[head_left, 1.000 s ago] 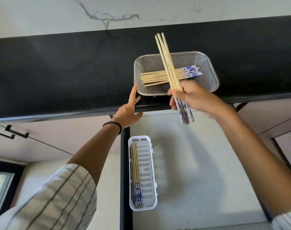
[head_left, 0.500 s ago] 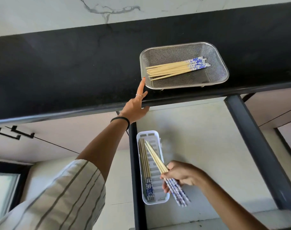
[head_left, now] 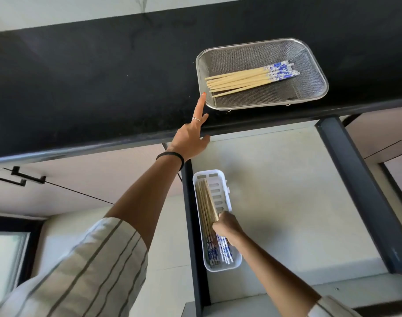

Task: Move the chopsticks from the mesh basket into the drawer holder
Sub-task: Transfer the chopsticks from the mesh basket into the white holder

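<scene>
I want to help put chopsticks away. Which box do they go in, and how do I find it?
Look below the black counter into the open drawer. At its left edge lies a long white holder with slots in its bottom, where the right hand is laying chopsticks. Unlike the shiny basket on the counter, it is plastic, narrow and white.

A black table (head_left: 85, 83) ran across the view under a white marble wall (head_left: 58, 12) with a dark vein. Below it, pale cabinet fronts (head_left: 85, 179) carried black bar handles (head_left: 17, 177). A window (head_left: 5, 255) sat at lower left.
</scene>
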Motion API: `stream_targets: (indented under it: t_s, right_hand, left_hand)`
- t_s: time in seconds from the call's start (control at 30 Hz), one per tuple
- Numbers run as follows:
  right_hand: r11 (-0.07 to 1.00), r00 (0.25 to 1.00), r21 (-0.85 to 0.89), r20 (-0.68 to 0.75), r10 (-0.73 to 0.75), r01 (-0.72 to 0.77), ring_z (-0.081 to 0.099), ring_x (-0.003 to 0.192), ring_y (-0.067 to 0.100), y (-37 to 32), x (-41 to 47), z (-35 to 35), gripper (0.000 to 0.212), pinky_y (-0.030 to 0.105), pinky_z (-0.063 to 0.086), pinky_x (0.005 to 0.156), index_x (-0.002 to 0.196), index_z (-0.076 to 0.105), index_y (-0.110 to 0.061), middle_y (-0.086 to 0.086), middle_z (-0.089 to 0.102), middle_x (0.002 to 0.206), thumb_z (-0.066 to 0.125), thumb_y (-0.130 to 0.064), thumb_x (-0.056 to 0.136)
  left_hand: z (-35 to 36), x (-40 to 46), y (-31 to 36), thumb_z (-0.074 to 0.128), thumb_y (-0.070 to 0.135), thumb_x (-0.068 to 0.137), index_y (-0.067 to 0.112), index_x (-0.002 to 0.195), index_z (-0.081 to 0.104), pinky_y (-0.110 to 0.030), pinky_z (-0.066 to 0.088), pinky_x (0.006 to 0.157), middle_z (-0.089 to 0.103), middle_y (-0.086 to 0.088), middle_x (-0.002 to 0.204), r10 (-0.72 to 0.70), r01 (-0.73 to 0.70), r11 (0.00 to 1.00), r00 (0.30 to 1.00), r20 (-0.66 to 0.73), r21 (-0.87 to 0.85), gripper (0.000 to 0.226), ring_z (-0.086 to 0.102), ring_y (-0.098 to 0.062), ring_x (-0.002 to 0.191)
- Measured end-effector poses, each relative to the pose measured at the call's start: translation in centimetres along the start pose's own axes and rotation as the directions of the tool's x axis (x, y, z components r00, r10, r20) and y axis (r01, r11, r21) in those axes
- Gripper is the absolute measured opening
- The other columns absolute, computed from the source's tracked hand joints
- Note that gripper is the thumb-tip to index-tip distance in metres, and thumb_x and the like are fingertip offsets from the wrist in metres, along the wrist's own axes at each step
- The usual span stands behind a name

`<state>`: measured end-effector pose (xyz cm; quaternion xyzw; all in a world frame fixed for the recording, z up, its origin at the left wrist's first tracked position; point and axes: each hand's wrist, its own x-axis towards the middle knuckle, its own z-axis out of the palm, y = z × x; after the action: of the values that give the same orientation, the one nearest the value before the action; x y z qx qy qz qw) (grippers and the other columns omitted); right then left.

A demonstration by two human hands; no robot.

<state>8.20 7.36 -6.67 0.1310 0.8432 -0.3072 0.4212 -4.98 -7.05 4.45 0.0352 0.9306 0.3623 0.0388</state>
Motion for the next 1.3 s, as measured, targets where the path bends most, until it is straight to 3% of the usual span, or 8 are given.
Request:
stream_targets:
  t_s: [0.07,0.17,0.3,0.43,0.67,0.87,1.13,1.3]
  right_hand:
    - [0.998,1.000,-0.061,-0.025,-0.010,0.009,0.062,0.109,0.036,0.0,0.3,0.6,0.009,0.031,0.050,0.074,0.075,0.050,0.001,0.023,0.061,0.113,0.046,0.005,0.081]
    - [0.990,0.996,-0.139,-0.081,-0.037,0.026,0.061,0.108,0.036,0.3,0.3,1.6,0.030,0.031,0.051,0.081,0.109,0.057,0.007,0.023,0.058,0.122,0.046,0.007,0.082]
    - [0.972,0.982,-0.219,-0.146,-0.121,0.087,0.060,0.108,0.032,0.8,0.1,2.4,0.029,0.037,0.053,0.085,0.106,0.059,0.002,0.018,0.060,0.115,0.042,0.007,0.083]
    - [0.965,0.974,-0.247,-0.181,-0.139,0.092,0.060,0.107,0.030,1.2,-0.1,2.5,0.029,0.035,0.051,0.080,0.106,0.059,-0.001,0.015,0.061,0.115,0.040,0.007,0.085]
    - [0.934,0.968,-0.338,-0.172,-0.183,0.116,0.062,0.107,0.031,1.5,-0.7,2.8,0.031,0.039,0.052,0.085,0.115,0.054,-0.003,0.013,0.063,0.117,0.037,0.006,0.091]
    - [0.926,0.951,-0.349,-0.211,-0.227,0.143,0.062,0.110,0.031,1.9,-1.1,3.0,0.048,0.040,0.051,0.090,0.141,0.029,-0.002,0.015,0.060,0.125,0.029,0.005,0.094]
    - [0.921,0.951,-0.357,-0.199,-0.237,0.155,0.060,0.114,0.029,2.0,-1.4,2.8,0.059,0.036,0.050,0.094,0.150,0.011,-0.003,0.017,0.057,0.128,0.030,0.005,0.095]
    - [0.912,0.953,-0.373,-0.175,-0.248,0.169,0.054,0.120,0.029,2.1,-1.8,2.9,0.060,0.035,0.047,0.099,0.150,0.011,-0.003,0.017,0.050,0.134,0.033,0.004,0.095]
  left_hand:
    - [-0.1,0.0,-0.1,0.058,-0.002,0.086,0.026,0.150,-0.016,-0.038,0.059,0.070,0.035,-0.010,0.151,-0.001,0.001,1.000,1.000,0.005,-0.001,0.101,0.066,-0.018,0.064]
    - [-0.1,0.0,-0.1,0.057,-0.002,0.086,0.028,0.149,-0.017,-0.039,0.059,0.072,0.036,-0.010,0.150,0.000,0.000,1.000,1.000,0.008,0.003,0.102,0.069,-0.021,0.073]
    - [-0.1,0.0,-0.2,0.058,0.000,0.086,0.029,0.149,-0.017,-0.038,0.058,0.080,0.038,-0.010,0.149,-0.009,0.009,1.000,1.000,0.002,0.007,0.102,0.069,-0.027,0.088]
    - [0.0,0.0,-0.1,0.058,-0.001,0.086,0.029,0.150,-0.015,-0.039,0.055,0.089,0.036,-0.006,0.151,-0.008,0.008,1.000,1.000,0.002,-0.001,0.102,0.061,-0.034,0.109]
    - [0.0,0.0,-0.2,0.058,-0.003,0.085,0.030,0.150,-0.015,-0.041,0.057,0.084,0.030,-0.004,0.154,-0.002,0.002,1.000,1.000,0.001,-0.003,0.103,0.061,-0.036,0.108]
    - [0.0,0.0,-0.2,0.058,-0.003,0.085,0.031,0.150,-0.015,-0.041,0.056,0.086,0.030,-0.003,0.154,-0.012,0.012,1.000,1.000,0.006,0.003,0.103,0.061,-0.035,0.108]
    - [-0.1,0.0,-0.2,0.057,-0.003,0.084,0.032,0.149,-0.016,-0.036,0.056,0.087,0.038,-0.008,0.149,-0.021,0.021,1.000,1.000,0.004,-0.016,0.103,0.062,-0.032,0.109]
    - [-0.1,0.0,-0.2,0.057,-0.004,0.084,0.032,0.150,-0.016,-0.037,0.058,0.082,0.032,-0.006,0.153,-0.008,0.008,1.000,1.000,0.003,-0.022,0.104,0.062,-0.034,0.106]
